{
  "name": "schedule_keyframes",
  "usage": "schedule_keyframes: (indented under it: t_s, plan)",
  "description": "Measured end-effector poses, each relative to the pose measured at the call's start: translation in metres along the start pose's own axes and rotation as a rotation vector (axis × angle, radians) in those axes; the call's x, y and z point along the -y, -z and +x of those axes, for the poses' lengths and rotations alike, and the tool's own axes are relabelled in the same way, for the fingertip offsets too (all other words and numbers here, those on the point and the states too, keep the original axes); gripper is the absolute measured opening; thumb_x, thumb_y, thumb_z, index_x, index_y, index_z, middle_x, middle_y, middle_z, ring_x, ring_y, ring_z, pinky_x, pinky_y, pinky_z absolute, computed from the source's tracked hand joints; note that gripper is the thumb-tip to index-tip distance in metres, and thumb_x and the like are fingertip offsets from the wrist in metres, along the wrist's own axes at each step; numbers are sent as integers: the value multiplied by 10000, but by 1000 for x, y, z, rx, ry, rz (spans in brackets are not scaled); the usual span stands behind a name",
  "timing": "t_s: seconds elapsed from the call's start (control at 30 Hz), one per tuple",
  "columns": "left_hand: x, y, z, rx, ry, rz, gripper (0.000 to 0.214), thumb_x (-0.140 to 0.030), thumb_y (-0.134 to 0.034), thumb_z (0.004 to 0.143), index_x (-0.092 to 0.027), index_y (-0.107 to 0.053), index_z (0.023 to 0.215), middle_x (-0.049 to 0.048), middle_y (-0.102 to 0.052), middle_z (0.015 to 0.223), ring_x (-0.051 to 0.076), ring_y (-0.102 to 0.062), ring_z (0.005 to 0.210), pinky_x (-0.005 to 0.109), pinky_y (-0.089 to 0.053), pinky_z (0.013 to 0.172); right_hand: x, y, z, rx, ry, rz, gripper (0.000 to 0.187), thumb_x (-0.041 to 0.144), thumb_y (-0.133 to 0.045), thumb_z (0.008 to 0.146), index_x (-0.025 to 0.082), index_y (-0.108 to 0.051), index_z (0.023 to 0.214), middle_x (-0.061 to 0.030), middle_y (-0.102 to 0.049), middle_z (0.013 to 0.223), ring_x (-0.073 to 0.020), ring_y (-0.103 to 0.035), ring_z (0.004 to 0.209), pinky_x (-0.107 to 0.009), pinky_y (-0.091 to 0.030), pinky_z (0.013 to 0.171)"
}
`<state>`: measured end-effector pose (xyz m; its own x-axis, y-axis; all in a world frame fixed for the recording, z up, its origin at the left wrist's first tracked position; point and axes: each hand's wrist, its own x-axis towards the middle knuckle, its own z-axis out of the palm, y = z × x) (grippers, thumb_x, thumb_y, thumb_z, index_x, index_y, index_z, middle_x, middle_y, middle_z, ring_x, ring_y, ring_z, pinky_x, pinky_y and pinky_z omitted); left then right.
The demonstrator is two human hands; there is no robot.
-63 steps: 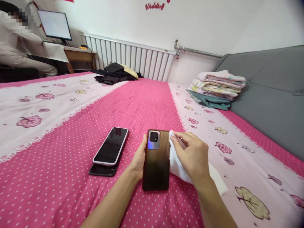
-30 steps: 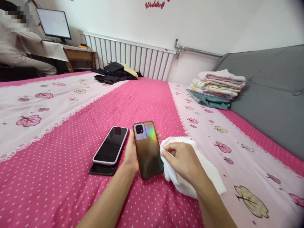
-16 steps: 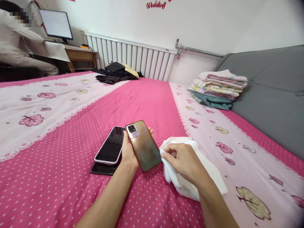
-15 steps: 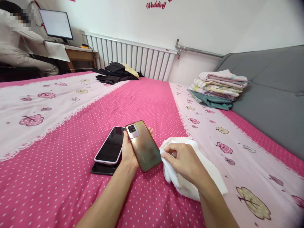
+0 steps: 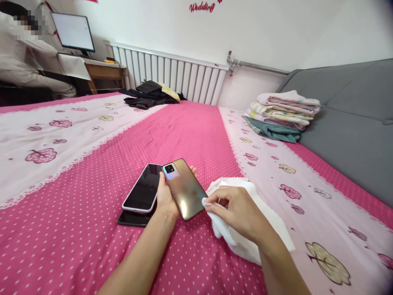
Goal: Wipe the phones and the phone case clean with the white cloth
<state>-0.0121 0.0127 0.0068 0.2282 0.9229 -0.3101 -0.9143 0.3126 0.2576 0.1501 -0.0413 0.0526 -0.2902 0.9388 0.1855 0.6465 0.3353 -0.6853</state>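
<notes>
My left hand (image 5: 166,198) is closed around a smartphone (image 5: 187,186), its bronze back and camera block turned up toward me. Light glints near the phone's lower end. Between thumb and fingers, my right hand (image 5: 235,209) pinches a corner of a white cloth (image 5: 251,192); that corner is at the phone's lower right edge, and the rest of the cloth spreads on the bed under the hand. Just left of my left hand, a phone with a pale rim (image 5: 143,188) lies screen up, partly on top of a black phone (image 5: 133,218).
A polka-dot pink bedspread (image 5: 196,127) lies beneath everything. Folded fabrics (image 5: 282,110) are stacked at right by a grey headboard (image 5: 346,114). Dark clothes (image 5: 150,94) lie at the far edge before a radiator (image 5: 172,67). A person (image 5: 21,57) sits at a desk with a monitor (image 5: 73,32).
My right hand has moved slightly left with the cloth corner, closer onto the phone's edge. The phone has tilted a little, so a bright glint now shows on its back.
</notes>
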Motion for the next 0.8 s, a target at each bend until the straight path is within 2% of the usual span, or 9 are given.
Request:
schedule_keyframes:
  t_s: [0.2,0.5,0.8]
  plan:
    - [2,2,-1,18,1,72,718,-603,-244,867,-31,-584,1136,193,-690,960,265,-668,832,401,-508,776,10,-10,-3,68,66,-98,141,170,-616,762,262,-721,753,24,-688,738,-130,-595,680,-244,-427,619]
    - [5,4,2,-15,-37,82,699,-607,-302,851,-47,-576,1167,189,-680,1003,279,-658,880,418,-501,805,11,-15,-2,89,44,-160,129,168,-618,766,248,-719,759,20,-691,770,-129,-595,701,-248,-417,640]
    - [7,6,3,-18,9,100,691,-635,-301,838,-67,-658,1000,174,-694,927,260,-663,801,385,-519,742,10,-14,-1,148,34,-163,125,170,-609,760,242,-709,744,38,-696,765,-117,-593,709,-241,-387,640]
